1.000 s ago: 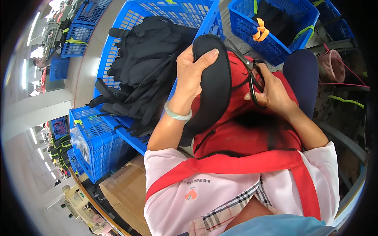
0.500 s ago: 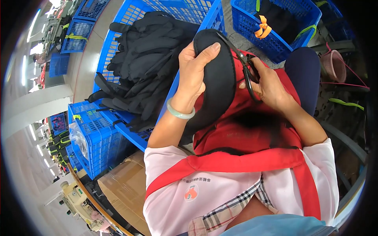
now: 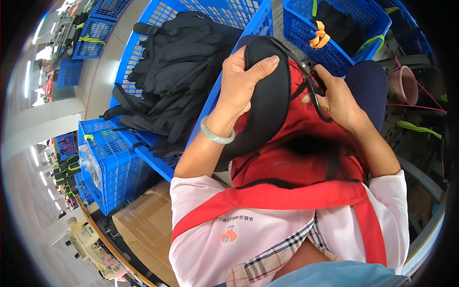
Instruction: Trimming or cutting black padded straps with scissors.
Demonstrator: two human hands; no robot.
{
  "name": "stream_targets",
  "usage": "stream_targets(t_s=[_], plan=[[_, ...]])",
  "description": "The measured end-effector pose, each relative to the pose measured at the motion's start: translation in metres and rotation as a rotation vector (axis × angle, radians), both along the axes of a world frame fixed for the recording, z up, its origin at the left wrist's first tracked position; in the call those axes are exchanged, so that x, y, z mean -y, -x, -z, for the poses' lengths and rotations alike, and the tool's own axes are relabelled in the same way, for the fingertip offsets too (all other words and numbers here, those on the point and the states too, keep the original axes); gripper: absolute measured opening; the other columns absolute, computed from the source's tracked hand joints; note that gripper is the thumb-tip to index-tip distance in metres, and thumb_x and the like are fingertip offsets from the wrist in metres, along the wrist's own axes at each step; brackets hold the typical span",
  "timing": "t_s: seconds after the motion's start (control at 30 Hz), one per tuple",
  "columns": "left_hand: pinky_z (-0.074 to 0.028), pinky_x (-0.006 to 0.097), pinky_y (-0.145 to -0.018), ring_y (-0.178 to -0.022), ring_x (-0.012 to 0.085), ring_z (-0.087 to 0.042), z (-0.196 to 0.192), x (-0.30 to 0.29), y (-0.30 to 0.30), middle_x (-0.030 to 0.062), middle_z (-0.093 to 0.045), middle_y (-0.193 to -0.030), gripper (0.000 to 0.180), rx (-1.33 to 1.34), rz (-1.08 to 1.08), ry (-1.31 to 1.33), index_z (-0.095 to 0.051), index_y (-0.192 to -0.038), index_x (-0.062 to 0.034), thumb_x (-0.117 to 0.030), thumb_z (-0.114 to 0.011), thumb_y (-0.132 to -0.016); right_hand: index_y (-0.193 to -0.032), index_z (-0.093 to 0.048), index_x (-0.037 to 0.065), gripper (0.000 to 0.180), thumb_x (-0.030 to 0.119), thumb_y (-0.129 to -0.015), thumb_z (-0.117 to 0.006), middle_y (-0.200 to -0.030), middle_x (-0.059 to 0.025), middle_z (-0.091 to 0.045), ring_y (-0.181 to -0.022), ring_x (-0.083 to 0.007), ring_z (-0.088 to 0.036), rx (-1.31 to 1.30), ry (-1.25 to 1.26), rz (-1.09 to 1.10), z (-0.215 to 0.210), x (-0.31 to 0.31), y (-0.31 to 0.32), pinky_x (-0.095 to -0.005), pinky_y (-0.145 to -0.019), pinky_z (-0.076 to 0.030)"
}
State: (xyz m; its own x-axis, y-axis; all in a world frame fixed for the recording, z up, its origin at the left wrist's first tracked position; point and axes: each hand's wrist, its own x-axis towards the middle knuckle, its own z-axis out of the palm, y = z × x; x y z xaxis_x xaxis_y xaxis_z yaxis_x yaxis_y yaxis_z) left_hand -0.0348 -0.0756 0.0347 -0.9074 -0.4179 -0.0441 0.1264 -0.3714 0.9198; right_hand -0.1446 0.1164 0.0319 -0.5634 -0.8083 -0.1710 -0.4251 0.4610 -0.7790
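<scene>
In the head view, a long, curved black padded strap (image 3: 267,95), matte and foam-like with a rounded upper end, is held upright over the lap. It is gripped by the left hand (image 3: 241,81), whose fingers are wrapped behind it while the thumb is pressed flat across its front near the top. A smooth pale green bangle (image 3: 216,135) is worn on that wrist. Just right of the strap, small black scissors (image 3: 315,93) are clasped by the right hand (image 3: 339,98), the fingers closed through the looped handles and the blades set at the strap's edge. A red fabric apron (image 3: 306,158) is seen below the strap, over a pale pink shirt. Left of the strap, a rigid blue latticed plastic crate (image 3: 143,43) is filled with a heap of similar black padded pieces (image 3: 177,67). Above and right of the strap, a second blue crate (image 3: 306,33) is seen. Well below and left of the strap, a brown cardboard box (image 3: 143,229) is seen.

Compared with half a second earlier, the strap has been raised slightly higher, and the thumb has been shifted nearer its top edge.
</scene>
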Motion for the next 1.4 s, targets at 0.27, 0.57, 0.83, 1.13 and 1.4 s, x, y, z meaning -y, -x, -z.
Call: stream_targets(t_s=[0.27, 0.57, 0.83, 1.13, 1.4], plan=[[-0.05, 0.021, -0.071, -0.076, 0.0073, -0.061, -0.002, -0.002, -0.005, 0.0014, -0.067, -0.087, 0.016, 0.049, 0.077, 0.04, -0.066, -0.097, -0.0006, -0.007, -0.071, -0.084, -0.096, -0.05, -0.001, 0.052, 0.04, -0.078, -0.076, -0.059, -0.0114, -0.038, -0.054, -0.0218, -0.036, 0.044, -0.085, -0.111, -0.009, -0.014, 0.014, -0.0359, -0.053, -0.036], [-0.05, 0.021, -0.073, -0.078, 0.0071, -0.061, 0.001, -0.007, -0.008, 0.0007, -0.067, -0.088, 0.018, 0.056, 0.191, 0.073, -0.066, -0.099, 0.0003, -0.009, -0.071, -0.084, -0.098, -0.053, -0.003, 0.056, 0.044, -0.077, -0.075, -0.071, -0.0032, -0.037, -0.067, -0.0111, -0.036, 0.226, -0.003, -0.187, -0.009, -0.03, 0.024, -0.0295, -0.057, -0.033], [-0.049, 0.021, -0.072, -0.078, 0.007, -0.06, 0.01, -0.013, -0.01, 0.0001, -0.066, -0.086, 0.019, 0.041, 0.301, 0.203, -0.066, -0.1, 0.0006, -0.01, -0.071, -0.084, -0.1, -0.054, -0.003, 0.069, 0.056, -0.072, -0.076, -0.071, 0.0002, -0.036, -0.067, -0.01, -0.035, 0.19, -0.116, -0.278, -0.021, -0.04, 0.036, -0.0271, -0.057, -0.029], [-0.05, 0.021, -0.074, -0.08, 0.007, -0.061, 0.01, -0.025, -0.009, 0.0004, -0.067, -0.088, 0.022, 0.059, 0.385, 0.198, -0.066, -0.102, 0.0, -0.01, -0.072, -0.084, -0.095, -0.053, -0.002, 0.071, 0.059, -0.068, -0.077, -0.07, 0.0, -0.035, -0.067, -0.0109, -0.033, 0.203, -0.1, -0.342, -0.027, -0.049, 0.043, -0.0286, -0.057, -0.03], [-0.049, 0.021, -0.075, -0.082, 0.0068, -0.061, 0.014, -0.037, -0.011, 0.0004, -0.067, -0.089, 0.024, 0.105, 0.477, 0.21, -0.066, -0.104, 0.0001, -0.01, -0.073, -0.083, -0.084, -0.045, 0.0, 0.064, 0.053, -0.068, -0.077, -0.07, -0.0045, -0.027, -0.065, -0.0173, -0.029, 0.116, -0.244, -0.465, -0.04, -0.061, 0.062, -0.0331, -0.058, -0.03]])
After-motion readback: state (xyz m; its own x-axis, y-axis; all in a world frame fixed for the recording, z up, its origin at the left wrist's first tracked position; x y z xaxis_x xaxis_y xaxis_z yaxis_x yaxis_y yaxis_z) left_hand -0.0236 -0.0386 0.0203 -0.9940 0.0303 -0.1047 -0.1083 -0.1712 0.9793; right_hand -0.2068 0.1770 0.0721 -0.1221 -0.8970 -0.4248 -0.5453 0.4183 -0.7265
